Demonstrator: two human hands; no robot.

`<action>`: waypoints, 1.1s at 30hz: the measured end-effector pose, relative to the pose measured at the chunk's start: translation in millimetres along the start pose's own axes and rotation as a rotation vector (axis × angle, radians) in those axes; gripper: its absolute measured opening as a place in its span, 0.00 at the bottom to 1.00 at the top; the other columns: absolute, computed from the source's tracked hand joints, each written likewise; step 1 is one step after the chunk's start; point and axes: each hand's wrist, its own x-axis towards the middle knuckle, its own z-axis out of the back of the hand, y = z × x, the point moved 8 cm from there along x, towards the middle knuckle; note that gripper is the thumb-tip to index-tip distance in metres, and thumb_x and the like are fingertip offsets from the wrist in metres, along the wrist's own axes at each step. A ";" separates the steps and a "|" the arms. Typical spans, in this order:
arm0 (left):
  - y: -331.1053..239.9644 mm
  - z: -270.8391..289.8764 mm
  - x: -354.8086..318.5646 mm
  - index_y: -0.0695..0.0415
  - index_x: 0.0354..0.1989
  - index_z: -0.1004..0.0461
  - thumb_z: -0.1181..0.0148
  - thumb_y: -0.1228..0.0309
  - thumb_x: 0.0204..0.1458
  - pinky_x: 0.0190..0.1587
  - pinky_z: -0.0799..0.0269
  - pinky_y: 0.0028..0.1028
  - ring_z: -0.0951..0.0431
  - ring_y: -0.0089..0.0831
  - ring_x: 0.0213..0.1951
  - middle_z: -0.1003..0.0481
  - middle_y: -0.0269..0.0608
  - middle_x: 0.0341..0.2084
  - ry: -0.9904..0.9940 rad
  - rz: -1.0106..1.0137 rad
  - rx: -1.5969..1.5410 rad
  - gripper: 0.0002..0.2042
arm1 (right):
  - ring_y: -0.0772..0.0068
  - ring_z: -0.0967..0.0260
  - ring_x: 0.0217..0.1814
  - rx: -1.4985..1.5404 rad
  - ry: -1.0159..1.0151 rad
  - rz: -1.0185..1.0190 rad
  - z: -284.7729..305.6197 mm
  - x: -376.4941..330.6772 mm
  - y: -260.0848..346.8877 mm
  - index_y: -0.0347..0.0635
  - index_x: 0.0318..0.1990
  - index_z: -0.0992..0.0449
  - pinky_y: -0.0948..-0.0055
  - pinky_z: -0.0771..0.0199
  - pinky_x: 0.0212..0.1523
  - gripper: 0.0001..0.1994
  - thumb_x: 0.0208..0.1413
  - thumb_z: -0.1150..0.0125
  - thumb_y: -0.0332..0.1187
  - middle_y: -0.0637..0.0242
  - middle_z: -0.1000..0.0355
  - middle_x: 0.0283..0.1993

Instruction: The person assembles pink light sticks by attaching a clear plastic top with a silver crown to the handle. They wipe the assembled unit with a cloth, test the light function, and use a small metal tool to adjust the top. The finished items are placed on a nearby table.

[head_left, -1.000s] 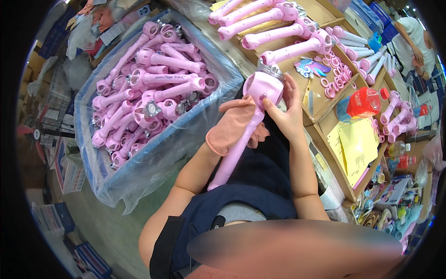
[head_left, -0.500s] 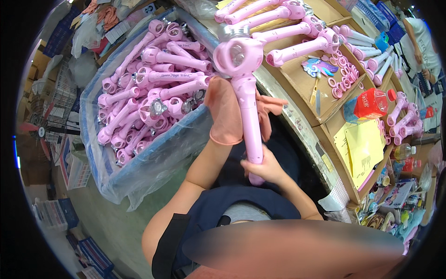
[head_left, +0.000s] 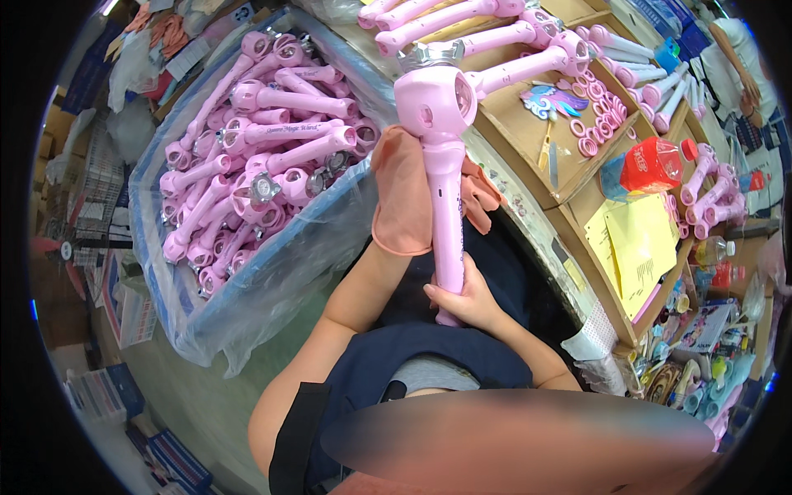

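Observation:
I hold a pink toy wand (head_left: 444,173) upright in front of me; its round head with a silver crown top is near the table edge. My left hand (head_left: 403,198), in a peach-coloured glove, wraps the upper shaft just below the head. My right hand (head_left: 466,299), bare, grips the wand's lower end. To my left stands a bin (head_left: 247,272) lined with clear plastic and filled with several similar pink wands (head_left: 264,165).
On the cardboard-topped table lie more finished wands (head_left: 487,33), pink rings (head_left: 598,115), a red bottle (head_left: 656,163), yellow papers (head_left: 639,243) and small pink parts (head_left: 709,186). Stationery and clutter (head_left: 701,363) crowd the right edge. Boxes stand on the floor at left.
The wand has swung from slanting across my lap to upright. My right hand slid from the head down to the lower end, and the gloved left hand moved up the shaft.

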 end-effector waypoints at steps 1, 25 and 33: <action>0.3 -4.2 0.6 0.80 0.33 0.29 0.79 0.32 0.58 0.23 0.22 0.36 0.20 0.54 0.23 0.23 0.66 0.28 0.058 -0.016 -0.052 0.50 | 0.78 0.29 0.33 -0.018 -0.009 0.001 1.7 -0.7 -0.5 0.33 0.53 0.40 0.74 0.26 0.34 0.26 0.53 0.32 0.34 0.65 0.30 0.36; 34.4 -36.0 29.3 0.56 0.37 0.29 0.52 0.69 0.58 0.48 0.31 0.26 0.26 0.25 0.32 0.27 0.34 0.29 0.115 0.257 0.302 0.07 | 0.56 0.30 0.49 -1.570 -0.956 0.473 140.8 -137.5 45.1 0.42 0.41 0.20 0.59 0.31 0.48 0.17 0.40 0.26 0.30 0.62 0.26 0.43; 61.0 -58.6 22.8 0.57 0.42 0.30 0.58 0.64 0.69 0.46 0.30 0.20 0.27 0.17 0.34 0.26 0.33 0.32 0.302 0.302 -0.147 0.12 | 0.71 0.28 0.33 -0.841 -1.025 0.775 150.1 -118.1 99.5 0.35 0.39 0.24 0.79 0.29 0.29 0.10 0.50 0.37 0.15 0.60 0.28 0.34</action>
